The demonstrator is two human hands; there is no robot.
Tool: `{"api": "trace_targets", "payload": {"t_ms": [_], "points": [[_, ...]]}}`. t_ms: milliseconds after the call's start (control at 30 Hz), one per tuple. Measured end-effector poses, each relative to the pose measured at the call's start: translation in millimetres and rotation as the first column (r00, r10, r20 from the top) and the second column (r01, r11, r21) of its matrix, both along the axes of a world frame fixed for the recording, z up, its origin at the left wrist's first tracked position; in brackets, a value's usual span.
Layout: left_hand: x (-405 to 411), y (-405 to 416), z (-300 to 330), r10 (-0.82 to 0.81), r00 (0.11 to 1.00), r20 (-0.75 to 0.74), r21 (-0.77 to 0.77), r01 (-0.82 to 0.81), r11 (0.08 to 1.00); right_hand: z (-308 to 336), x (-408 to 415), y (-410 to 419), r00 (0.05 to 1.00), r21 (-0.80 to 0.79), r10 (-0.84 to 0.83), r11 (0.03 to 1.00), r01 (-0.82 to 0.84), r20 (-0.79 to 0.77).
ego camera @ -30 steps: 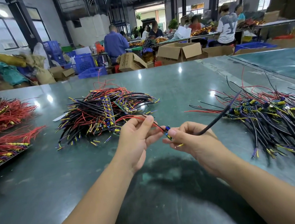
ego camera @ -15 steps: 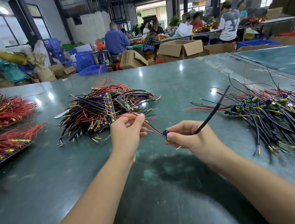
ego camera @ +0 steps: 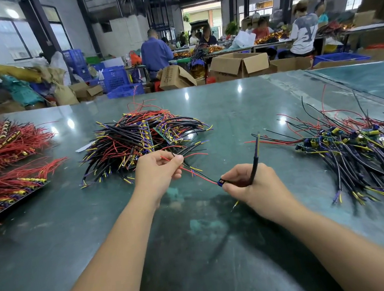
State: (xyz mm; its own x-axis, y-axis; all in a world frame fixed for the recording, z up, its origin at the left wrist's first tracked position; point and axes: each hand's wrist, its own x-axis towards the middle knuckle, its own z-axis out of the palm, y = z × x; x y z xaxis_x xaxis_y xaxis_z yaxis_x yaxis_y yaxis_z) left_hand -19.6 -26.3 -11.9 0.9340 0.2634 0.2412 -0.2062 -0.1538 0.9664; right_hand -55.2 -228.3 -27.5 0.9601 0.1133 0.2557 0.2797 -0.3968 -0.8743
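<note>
My right hand [ego camera: 253,186] pinches a small blue component [ego camera: 220,182] of a wire assembly. A thick black sleeved cable [ego camera: 256,159] rises from that fist, showing yellow and purple cores at its tip. A thin red wire and a thin black wire [ego camera: 199,176] run from the component up and left to my left hand [ego camera: 158,172], which pinches them between thumb and fingers. Both hands hover above the green table [ego camera: 198,252], a short gap between them.
A pile of black, red and yellow wire assemblies with green boards [ego camera: 142,141] lies just beyond my left hand. Another pile [ego camera: 359,150] spreads at the right. Red wire bundles [ego camera: 4,162] lie at the far left. People work at benches beyond, among cardboard boxes [ego camera: 239,64].
My left hand has slid away from the right along the thin wires, drawing them straight. The black cable in my right hand has swung from pointing right to nearly upright.
</note>
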Motion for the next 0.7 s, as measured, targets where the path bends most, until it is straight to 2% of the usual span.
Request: {"api": "trace_targets", "payload": {"t_ms": [167, 200, 333, 433, 700], "points": [[-2.2, 8.9, 2.3, -0.012, 0.996, -0.086, 0.216, 0.031, 0.976, 0.3, 1.6, -1.8, 0.993, -0.089, -0.092, 0.991, 0.098, 0.069], [-2.9, 8.8, 3.0, -0.032, 0.996, -0.088, 0.221, 0.051, 0.974, 0.4, 2.1, -3.1, 0.993, -0.093, -0.102, 0.990, 0.108, 0.067], [-5.0, 6.8, 6.0, -0.128, 0.987, -0.097, 0.008, 0.129, 0.992, -0.5, 4.5, -8.0, 0.991, -0.105, -0.120, 0.986, 0.127, 0.065], [-5.8, 10.3, 7.3, -0.221, 0.961, -0.166, -0.105, 0.206, 0.973, -0.8, 6.1, -11.0, 0.988, -0.139, -0.133, 0.980, 0.142, 0.073], [-5.5, 14.7, 5.8, -0.209, 0.957, -0.200, -0.080, 0.197, 0.977, 1.5, 5.4, -13.8, 0.989, -0.155, -0.127, 0.978, 0.137, 0.073]]}}
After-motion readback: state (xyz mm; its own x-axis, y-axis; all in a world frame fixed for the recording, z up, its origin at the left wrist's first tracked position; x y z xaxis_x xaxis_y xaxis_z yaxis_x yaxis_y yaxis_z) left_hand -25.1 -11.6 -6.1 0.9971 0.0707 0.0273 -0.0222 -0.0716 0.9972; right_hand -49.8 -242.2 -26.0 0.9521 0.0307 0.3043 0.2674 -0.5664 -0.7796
